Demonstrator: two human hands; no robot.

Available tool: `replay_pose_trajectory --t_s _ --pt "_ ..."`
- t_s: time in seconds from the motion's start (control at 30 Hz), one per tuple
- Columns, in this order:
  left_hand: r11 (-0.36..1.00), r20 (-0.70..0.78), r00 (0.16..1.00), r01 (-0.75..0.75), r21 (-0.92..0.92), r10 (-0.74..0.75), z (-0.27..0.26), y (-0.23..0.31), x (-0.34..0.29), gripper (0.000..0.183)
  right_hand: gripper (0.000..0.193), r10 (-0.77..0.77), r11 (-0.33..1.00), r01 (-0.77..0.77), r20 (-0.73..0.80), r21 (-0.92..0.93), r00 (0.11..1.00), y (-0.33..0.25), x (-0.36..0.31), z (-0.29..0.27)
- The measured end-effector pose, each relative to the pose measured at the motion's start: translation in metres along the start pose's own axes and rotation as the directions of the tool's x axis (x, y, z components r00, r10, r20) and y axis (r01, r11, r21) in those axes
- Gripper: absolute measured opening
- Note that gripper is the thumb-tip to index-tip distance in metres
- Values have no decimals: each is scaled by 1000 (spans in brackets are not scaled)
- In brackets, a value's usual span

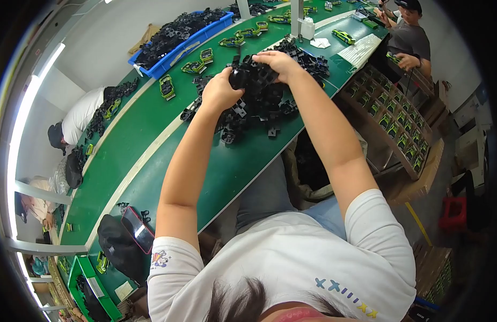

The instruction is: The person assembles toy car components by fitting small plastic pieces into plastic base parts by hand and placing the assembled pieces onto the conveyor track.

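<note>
Both hands (220, 91) (279, 65), heaped black parts (262, 99) (perhaps gripped)

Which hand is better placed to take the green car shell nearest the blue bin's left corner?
Probably the left hand: it is nearer that green car shell, while the right hand lies farther off, beyond the left. Both are at the black parts.

Green, pale-striped surface (227, 166). Near the middle of its near edge, a loose heap of black plastic parts (267, 104). Farther in, a scattered row of green-and-black toy car shells (167, 87). At the far edge, a blue crate (165, 64). Toward the right end, a bright green toy car (343, 36) and a white bottle (307, 28). By the near edge, toward the left end, a red-edged phone (137, 229).
</note>
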State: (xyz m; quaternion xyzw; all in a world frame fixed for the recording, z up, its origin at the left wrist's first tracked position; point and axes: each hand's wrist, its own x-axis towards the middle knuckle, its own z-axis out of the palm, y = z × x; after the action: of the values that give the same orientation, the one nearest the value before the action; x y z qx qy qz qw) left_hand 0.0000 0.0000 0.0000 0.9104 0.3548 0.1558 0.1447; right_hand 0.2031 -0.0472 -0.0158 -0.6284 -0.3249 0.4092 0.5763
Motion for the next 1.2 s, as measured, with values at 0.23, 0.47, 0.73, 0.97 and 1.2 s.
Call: replay_pose_trajectory --t_s 0.23,0.47,0.73,0.97,1.2 --pt "996 -58 998 -24 -90 19 8 -15 2 62 46 192 954 -195 -36 -226 981 -31 2 -19" --pt "969 -146 985 -123 -213 93 13 -24 -21 45 64 86 708 -134 -103 -693 991 -18 10 -26" --pt "924 -474 880 -163 -346 -23 -7 -53 -14 17 58 -282 434 68 -64 -898 957 -5 4 -31" --pt "977 -316 936 101 -186 -157 -2 -134 85 27 43 -506 584 202 -157 -786 848 32 -19 -45" --pt "980 203 960 198 -14 -191 40 -148 166 52 40 -823 457 364 -231 -812 518 78 -100 -37"
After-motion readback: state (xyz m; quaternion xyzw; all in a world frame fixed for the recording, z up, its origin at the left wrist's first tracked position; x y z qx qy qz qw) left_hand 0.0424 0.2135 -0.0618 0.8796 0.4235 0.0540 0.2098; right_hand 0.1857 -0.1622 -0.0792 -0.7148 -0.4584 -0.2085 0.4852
